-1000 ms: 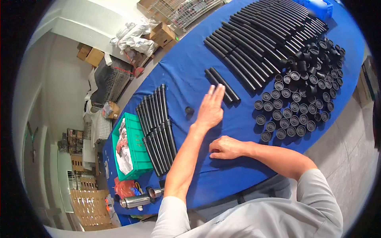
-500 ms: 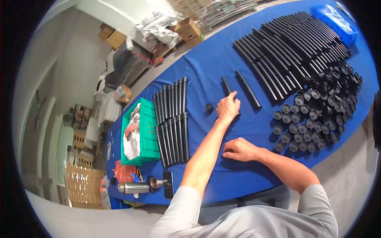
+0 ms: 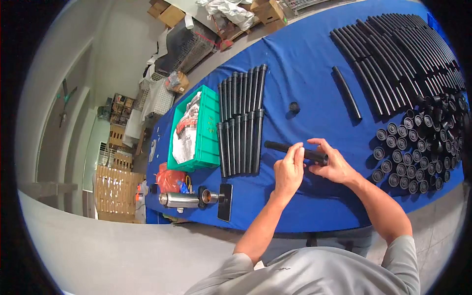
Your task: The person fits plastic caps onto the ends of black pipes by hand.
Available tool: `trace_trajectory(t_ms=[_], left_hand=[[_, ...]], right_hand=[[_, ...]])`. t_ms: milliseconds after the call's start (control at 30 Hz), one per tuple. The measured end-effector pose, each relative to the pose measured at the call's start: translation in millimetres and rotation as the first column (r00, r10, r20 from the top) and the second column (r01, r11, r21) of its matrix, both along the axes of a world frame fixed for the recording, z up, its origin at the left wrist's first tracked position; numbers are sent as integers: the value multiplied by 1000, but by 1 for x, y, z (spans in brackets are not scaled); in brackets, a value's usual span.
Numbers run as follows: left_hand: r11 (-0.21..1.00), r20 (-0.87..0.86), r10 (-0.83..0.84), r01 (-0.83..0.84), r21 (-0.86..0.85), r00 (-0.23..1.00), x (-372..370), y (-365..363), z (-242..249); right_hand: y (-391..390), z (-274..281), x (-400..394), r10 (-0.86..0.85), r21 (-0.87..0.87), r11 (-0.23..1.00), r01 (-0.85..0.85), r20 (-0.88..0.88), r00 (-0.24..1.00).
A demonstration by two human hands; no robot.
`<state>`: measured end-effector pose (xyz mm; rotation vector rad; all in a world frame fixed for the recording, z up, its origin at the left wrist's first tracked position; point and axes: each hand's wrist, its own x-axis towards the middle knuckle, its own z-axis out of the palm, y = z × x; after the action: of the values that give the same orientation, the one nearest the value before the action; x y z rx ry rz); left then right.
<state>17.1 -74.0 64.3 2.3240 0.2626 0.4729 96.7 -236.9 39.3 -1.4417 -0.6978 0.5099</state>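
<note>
A black tube (image 3: 276,146) is raised above the blue cloth, tilted slightly, its far end pointing left. My left hand (image 3: 289,172) has its fingers pinched round the middle of the tube. At the tube's right end, my right hand (image 3: 337,166) curls thumb and fingers about the end, which looks wider, like a cap or collar. Beyond the hands, a single black cap (image 3: 293,107) sits on the cloth. Farther right lies one loose black tube (image 3: 347,93). Two rows of tubes with wider collars at their upper ends (image 3: 241,118) lie to the left.
A large bank of black tubes (image 3: 388,59) covers the far right. Many round black caps (image 3: 413,152) are heaped at the right. A green crate (image 3: 206,128) holding cloth or bags, a steel flask (image 3: 181,200) and a phone (image 3: 224,202) are at the left.
My left hand has lifted the tube off the cloth and drawn it closer. My right hand has risen from the table to the tube's end. The view has shifted right.
</note>
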Motion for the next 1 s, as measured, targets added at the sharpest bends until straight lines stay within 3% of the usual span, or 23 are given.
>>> trace_trajectory(t_ms=[33,67,100,200,233,300,367,433,467,567,600,700,900,1000], left_hand=[[999,-26,8,-9,-31,1000,-6,-2,2],[999,-34,8,-6,52,999,-13,-5,6],[1000,-71,0,0,-7,997,-17,-5,4],[982,-141,-33,6,-191,989,-23,-6,1],[993,-71,-11,2,-114,997,-25,-3,3],[1000,68,-17,15,25,998,-25,5,6],[960,103,-117,86,267,988,-21,22,6],[840,163,-261,140,524,951,-11,28,0],[829,108,-270,174,531,957,-9,30,-5],[986,-102,-134,143,85,986,-13,48,-34],[991,-62,-129,131,19,990,-14,37,-19],[982,-381,-170,125,-141,909,-29,31,13],[906,-433,-341,168,-389,835,-65,56,8],[886,-391,-402,242,-396,828,-74,64,8]], right_hand=[[-2,0,2,38,-10,999,-38,34,999],[-2,0,3,78,-20,997,-76,67,995],[-3,0,3,119,-31,993,-116,102,988],[-2,2,0,201,96,976,-194,-72,977],[-3,3,-1,220,149,968,-201,-123,968],[-2,0,1,185,131,975,-177,-49,982],[-2,-6,5,144,71,987,-145,17,989],[2,-16,6,53,129,990,-62,74,996],[0,-19,5,67,148,986,-74,47,997],[-3,-15,7,134,146,980,-133,1,991],[-4,-14,8,165,135,978,-161,-13,986],[-12,-7,14,324,43,946,-322,-82,942],[3,-26,-5,504,197,841,-504,53,862],[1,-20,-6,670,121,742,-660,-152,726]])
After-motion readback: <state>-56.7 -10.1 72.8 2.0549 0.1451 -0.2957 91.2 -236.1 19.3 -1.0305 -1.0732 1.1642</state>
